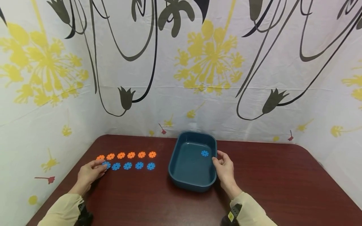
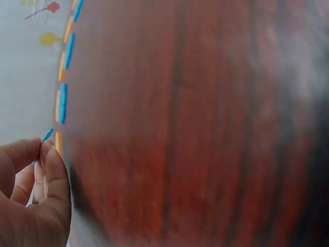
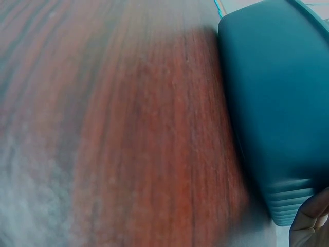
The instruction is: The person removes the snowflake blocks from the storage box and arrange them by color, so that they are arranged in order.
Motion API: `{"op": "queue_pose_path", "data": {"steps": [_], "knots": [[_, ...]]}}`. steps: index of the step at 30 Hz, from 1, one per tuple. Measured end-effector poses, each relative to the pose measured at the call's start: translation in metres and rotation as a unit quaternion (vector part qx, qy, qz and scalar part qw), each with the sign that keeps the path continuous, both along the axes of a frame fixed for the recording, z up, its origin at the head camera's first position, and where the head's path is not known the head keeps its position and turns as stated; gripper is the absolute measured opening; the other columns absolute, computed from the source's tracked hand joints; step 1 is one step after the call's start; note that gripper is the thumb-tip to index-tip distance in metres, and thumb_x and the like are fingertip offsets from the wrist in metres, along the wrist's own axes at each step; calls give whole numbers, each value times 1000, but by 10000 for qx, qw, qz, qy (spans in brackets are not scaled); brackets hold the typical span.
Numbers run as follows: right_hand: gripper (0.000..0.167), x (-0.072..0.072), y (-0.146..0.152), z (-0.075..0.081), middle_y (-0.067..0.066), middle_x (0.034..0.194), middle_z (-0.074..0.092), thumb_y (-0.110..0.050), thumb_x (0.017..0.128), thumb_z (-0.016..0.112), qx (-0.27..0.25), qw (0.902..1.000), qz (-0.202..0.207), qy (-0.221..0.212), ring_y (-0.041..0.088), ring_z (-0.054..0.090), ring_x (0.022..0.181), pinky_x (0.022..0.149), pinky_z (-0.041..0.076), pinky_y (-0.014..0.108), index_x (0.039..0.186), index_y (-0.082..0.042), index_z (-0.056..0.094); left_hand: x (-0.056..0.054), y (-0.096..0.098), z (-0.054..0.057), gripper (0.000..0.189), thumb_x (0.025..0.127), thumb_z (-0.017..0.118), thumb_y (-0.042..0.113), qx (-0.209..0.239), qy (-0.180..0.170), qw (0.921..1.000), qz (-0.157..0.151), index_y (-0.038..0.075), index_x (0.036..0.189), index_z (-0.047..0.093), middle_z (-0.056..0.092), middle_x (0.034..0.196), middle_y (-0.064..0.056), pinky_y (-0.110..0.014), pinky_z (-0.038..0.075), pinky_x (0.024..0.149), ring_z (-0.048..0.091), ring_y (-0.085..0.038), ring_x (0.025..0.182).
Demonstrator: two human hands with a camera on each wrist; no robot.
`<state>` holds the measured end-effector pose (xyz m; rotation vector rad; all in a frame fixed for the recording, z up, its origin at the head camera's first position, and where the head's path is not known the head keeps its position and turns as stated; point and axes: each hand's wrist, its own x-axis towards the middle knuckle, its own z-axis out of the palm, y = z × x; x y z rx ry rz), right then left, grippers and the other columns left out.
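My left hand point(image 1: 90, 174) pinches a blue flower-shaped disc point(image 1: 106, 164) between thumb and fingertips. In the left wrist view that blue disc point(image 2: 47, 135) is tilted, held up near an orange disc point(image 2: 58, 143). To its right, a row of several more blue discs point(image 1: 127, 165) lies on the table. Just behind them runs a row of several orange discs point(image 1: 131, 155). My right hand point(image 1: 224, 168) grips the right side of a teal plastic basin point(image 1: 192, 186), thumb over the rim. One blue disc point(image 1: 205, 153) lies inside the basin, near its back right. The right wrist view shows the basin's outer wall point(image 3: 277, 92).
The dark red wooden table point(image 1: 141, 197) has rounded back corners. Patterned white cloth point(image 1: 158, 72) hangs behind it and along both sides. Each wrist wears a strapped black device.
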<state>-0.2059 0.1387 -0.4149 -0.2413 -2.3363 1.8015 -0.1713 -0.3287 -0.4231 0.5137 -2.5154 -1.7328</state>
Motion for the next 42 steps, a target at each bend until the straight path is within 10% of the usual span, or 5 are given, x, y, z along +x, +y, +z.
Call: {"op": "queue_pose_path", "data": {"steps": [9,17,42], "knots": [[42,2,5,0,9,70,54,-12,92,55,-19,10000,-30,5,9,47,57,50,40,22,132,-1,47,-4,3,3,42,92,61,16,-1236,220,9920,-135,-9,124,53,69,90,-12,-23,55,65,63,0,70],[42,2,4,0,8,70,53,-12,93,55,3,10000,-25,-1,9,46,57,50,39,22,132,-1,47,-4,5,6,37,88,64,22,-2764,310,9605,-83,-5,114,62,67,94,-21,-47,48,73,60,-34,86],[43,1,1,-2,8,69,52,-13,92,56,-89,10000,19,3,10,46,57,50,39,22,133,-1,47,-2,3,6,29,88,64,18,-2937,29,9559,-22,-4,107,64,65,94,-21,-47,46,72,59,-33,85]]}}
